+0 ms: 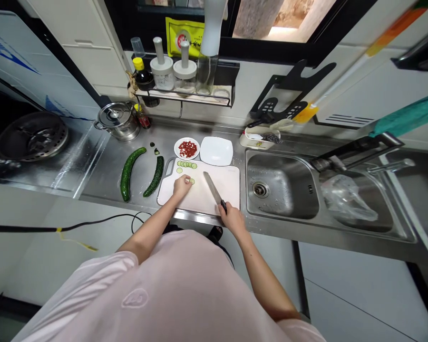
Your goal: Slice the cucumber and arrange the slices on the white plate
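Observation:
Over the white cutting board (203, 202), my left hand (181, 186) pinches a round cucumber slice (191, 181) at its fingertips. Several overlapping cucumber slices (187, 164) lie in a row along the board's upper left, with a single one just below them. My right hand (232, 218) is closed around the black handle of a kitchen knife (213, 188), its blade pointing up and left across the board. Left of the board lie a cut length of cucumber (153, 176) and a longer whole cucumber (128, 175).
Behind the board stand a plate of chopped red pieces (187, 149) and a white square plate (216, 151). A steel sink (281, 190) lies right, with a plastic bag (347, 197) beyond. A lidded pot (117, 121) and a wok (32, 135) stand left. A spice rack (185, 97) hangs above.

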`<state>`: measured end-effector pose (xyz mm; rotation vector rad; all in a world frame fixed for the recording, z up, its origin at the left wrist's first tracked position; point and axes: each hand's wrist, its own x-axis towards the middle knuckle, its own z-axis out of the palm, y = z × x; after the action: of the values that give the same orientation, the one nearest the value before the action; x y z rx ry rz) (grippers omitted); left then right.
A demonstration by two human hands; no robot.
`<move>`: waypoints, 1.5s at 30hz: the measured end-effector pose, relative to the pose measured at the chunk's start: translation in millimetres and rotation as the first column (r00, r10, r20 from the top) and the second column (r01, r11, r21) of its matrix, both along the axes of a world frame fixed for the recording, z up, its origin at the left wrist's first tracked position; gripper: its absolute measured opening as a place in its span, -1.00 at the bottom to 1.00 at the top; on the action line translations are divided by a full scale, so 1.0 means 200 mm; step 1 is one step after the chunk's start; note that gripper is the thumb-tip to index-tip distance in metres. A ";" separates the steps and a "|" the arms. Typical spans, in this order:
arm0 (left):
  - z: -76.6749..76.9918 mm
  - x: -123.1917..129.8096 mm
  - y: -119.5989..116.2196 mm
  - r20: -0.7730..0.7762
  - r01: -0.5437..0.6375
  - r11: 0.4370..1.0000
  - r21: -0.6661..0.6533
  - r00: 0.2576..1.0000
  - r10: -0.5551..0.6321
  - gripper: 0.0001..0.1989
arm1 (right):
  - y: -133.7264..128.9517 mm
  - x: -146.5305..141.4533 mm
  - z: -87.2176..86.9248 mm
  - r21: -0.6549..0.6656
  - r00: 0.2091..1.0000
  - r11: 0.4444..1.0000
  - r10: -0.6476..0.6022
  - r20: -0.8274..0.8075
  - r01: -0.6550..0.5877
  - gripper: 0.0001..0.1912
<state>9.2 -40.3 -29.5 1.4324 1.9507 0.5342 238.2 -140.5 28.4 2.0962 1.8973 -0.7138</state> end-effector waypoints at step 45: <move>-0.03 -0.06 0.05 -0.117 0.009 1.000 -0.024 0.993 -0.011 -0.86 | -0.09 -0.07 0.10 -0.018 0.964 0.966 0.257 0.061 -0.257 -0.61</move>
<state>-3.5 -29.5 -35.9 1.4880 2.0328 0.4304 225.2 -158.2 47.8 1.7963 2.0741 -0.5899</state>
